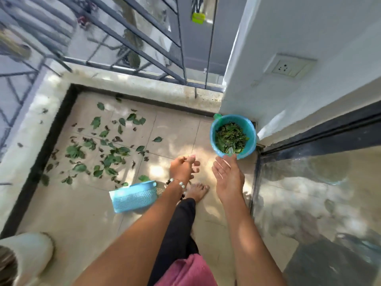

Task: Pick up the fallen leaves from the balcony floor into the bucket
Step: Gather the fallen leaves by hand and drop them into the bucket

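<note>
The bucket (pixel 233 135), right of centre, is partly full; many leaves (pixel 107 149) remain scattered at left on the floor (pixel 175 131). Left hand (pixel 183 167) loosely curled and empty, right hand (pixel 227 175) spread, both holding nothing.

- Bucket (pixel 250 129): turquoise blue, holding green leaves.
- Fallen leaves (pixel 107 147), left: green, some dark brown.
- Perforated basket (pixel 132 198), near: light blue.
- Floor tiles (pixel 175 129): beige.
- Railing (pixel 132 38), far: grey.
</note>
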A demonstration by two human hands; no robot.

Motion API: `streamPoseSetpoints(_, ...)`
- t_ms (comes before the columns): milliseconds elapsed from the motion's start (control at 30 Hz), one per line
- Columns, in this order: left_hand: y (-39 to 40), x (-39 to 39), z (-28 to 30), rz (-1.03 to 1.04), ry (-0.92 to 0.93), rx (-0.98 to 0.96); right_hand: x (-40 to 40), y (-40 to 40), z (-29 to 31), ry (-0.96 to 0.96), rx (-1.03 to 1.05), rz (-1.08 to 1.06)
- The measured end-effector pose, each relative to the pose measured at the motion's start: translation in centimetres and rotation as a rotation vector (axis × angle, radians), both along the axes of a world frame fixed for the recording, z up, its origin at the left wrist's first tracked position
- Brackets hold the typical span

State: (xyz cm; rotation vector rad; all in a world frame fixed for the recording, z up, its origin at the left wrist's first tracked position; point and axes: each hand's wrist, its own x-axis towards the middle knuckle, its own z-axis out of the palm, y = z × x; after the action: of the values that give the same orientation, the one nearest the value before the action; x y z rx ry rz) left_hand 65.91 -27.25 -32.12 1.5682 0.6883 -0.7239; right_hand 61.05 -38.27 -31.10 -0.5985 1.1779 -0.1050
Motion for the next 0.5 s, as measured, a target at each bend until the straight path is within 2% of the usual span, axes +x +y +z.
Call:
streamPoseSetpoints(233, 10.3, -4.8, 8.4, 0.076, -0.094, 0.092, -3.2, 8.2, 8.8, 0.019, -0.086, 0.207)
streamPoseSetpoints(500, 22.1, -8.7, 14.7, 0.275, -0.146, 0.079, -4.8, 18.2, 13.5, -0.014, -0.173, 0.498)
